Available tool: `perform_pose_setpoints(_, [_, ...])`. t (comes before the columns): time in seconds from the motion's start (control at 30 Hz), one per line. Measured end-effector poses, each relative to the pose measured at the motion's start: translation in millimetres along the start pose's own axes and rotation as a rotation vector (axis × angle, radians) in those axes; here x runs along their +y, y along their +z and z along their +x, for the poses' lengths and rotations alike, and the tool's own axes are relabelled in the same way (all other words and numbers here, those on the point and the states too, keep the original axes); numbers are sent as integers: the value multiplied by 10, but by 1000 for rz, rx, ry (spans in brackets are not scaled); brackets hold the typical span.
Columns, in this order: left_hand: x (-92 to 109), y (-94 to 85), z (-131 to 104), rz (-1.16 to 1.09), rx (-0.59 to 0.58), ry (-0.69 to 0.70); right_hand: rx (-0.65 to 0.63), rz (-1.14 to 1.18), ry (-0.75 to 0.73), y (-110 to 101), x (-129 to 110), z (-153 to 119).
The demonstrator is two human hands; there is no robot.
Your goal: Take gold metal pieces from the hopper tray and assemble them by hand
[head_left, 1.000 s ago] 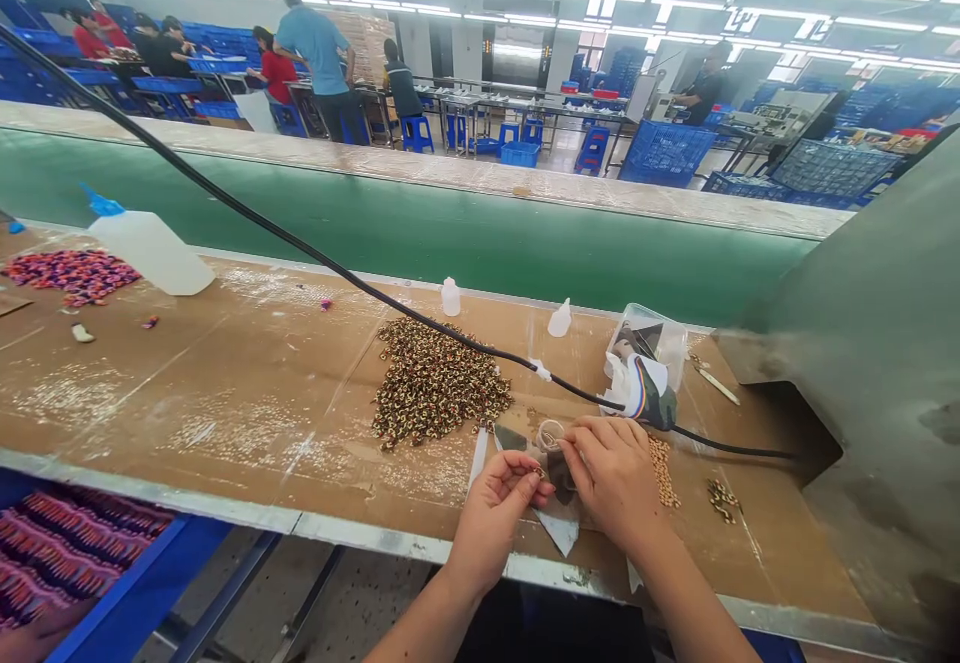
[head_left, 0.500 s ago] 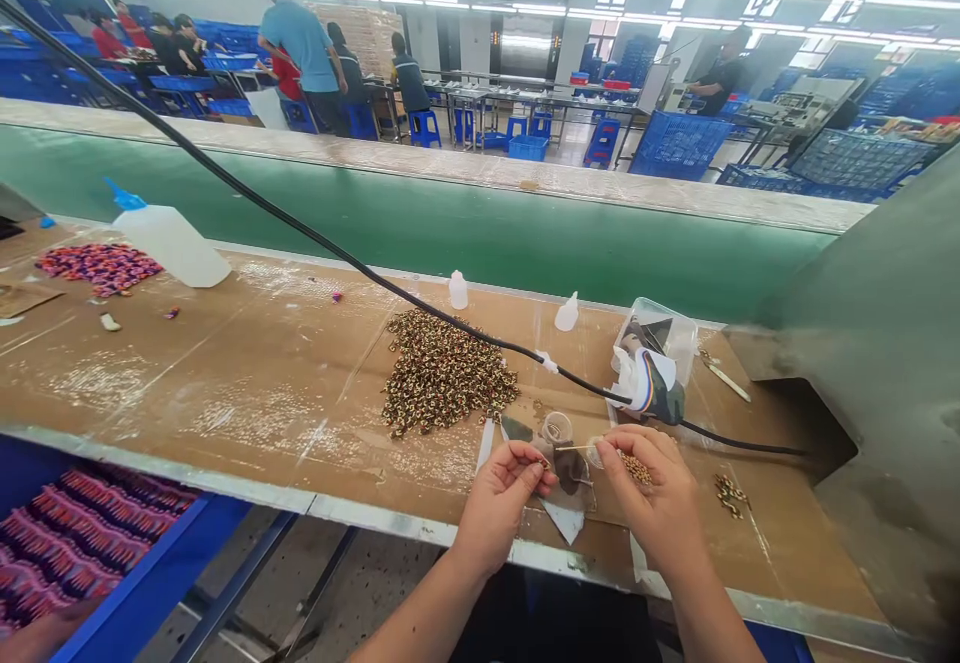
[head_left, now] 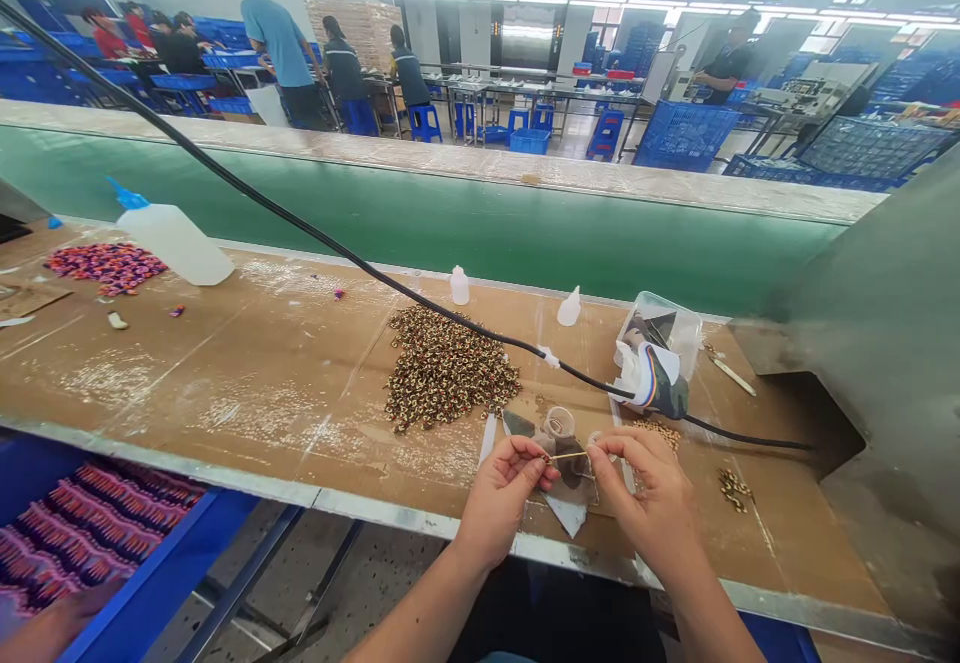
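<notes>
My left hand is closed, its thumb and fingertips pinching a small dark piece that is mostly hidden. Between finger and thumb my right hand grips a thin yellowish stick, whose far end reaches the left fingertips. Below the stick lies a dark cloth scrap on the table, with a small clear round cup just behind. Left of the hands spreads a heap of small gold and dark pieces. Tiny tan beads lie behind my right hand, partly covered by it.
A black cable crosses above the cardboard-covered table. Small white bottles and a clear tub stand behind. A large jug lies at left. A metal panel rises at right; another person's hand is lower left.
The stick's tip has come to the piece in my left fingertips, and my right hand has shifted slightly left and down. The whole view has moved a little.
</notes>
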State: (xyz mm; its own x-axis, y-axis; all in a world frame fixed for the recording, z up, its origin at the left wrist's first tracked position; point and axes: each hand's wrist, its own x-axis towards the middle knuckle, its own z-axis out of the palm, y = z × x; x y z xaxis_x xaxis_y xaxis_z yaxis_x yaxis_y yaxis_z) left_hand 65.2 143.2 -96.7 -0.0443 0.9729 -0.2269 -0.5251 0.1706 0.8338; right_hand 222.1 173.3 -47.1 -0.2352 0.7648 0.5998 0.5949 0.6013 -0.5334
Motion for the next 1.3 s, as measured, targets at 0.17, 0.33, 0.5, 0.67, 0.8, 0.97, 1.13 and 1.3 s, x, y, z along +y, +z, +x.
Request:
perform_pose_setpoints(0.17, [-4,-11,6,2,2,-15,-7,11,4,9,-17,23])
perform_pose_setpoints(0.33, [21,6,-1,-9,-3,-15,-20,5,-2,8,-7,11])
perform_pose_setpoints(0.5, [37,12,2,-14,2,-22,-24,-2,-12,22,9,-17])
perform_pose_setpoints(0.67, [20,-1,-5,-3,-2,-11,-5,-42,-71,15,-41,8])
perform_pose_setpoints(0.8, [26,3,-16,3,1,-6,10,-92,-130,-6,-91,19])
perform_pose_setpoints(0.97, [34,6,-17,4,-2,2,0,-100,-136,-10,-101,7])
perform_pose_setpoints(1.13, [27,7,-19,-7,-13,19,5,-89,-133,-43,-105,8])
perform_pose_setpoints(1.3, [13,0,-13,-5,-19,24,12,-89,-135,-53,-107,8])
